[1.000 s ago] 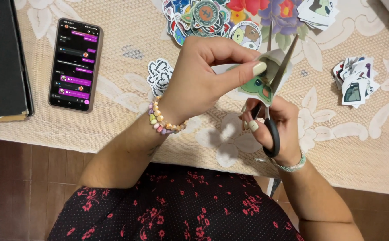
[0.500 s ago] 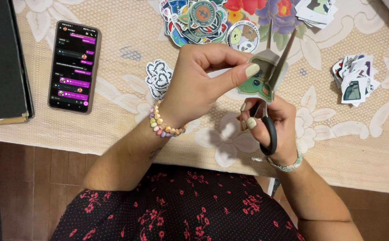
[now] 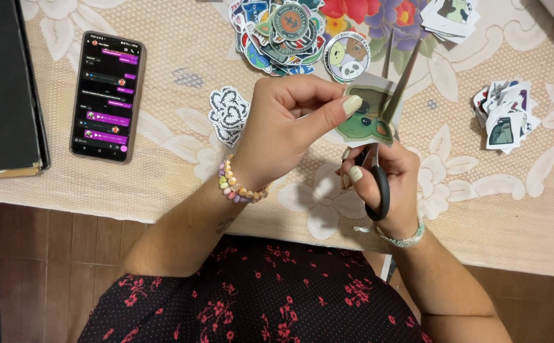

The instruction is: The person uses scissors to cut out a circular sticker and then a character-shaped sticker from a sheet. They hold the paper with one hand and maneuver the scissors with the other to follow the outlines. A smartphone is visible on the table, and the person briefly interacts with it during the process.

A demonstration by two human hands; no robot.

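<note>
Left hand [image 3: 289, 130], beaded bracelet at the wrist, pinched shut on a small printed paper sticker with a green big-eared figure [image 3: 369, 121], thumb tip pressed on its upper left edge, held just above the lace tablecloth with white flowers [image 3: 181, 184]. Right hand [image 3: 385, 178] directly below the sticker, fingers closed through the black handle loops of grey-bladed scissors [image 3: 388, 108]; blades spread apart in a narrow V, rising from behind the sticker, their crossing point hidden by the paper. Lower part of the sticker covered by the right fingers; whether the blades touch the paper impossible to tell. Above the sticker, a heap of round and shaped colourful stickers [image 3: 289, 32], cut off by the top edge. Right of the sticker, a small stack of white-bordered cut stickers [image 3: 502, 114]. Left of it, a black-and-white outlined sticker [image 3: 228, 114], half hidden by the left hand, then a black smartphone with lit purple chat screen [image 3: 106, 95], then a black book [image 3: 4, 89], cropped at the frame edge.
</note>
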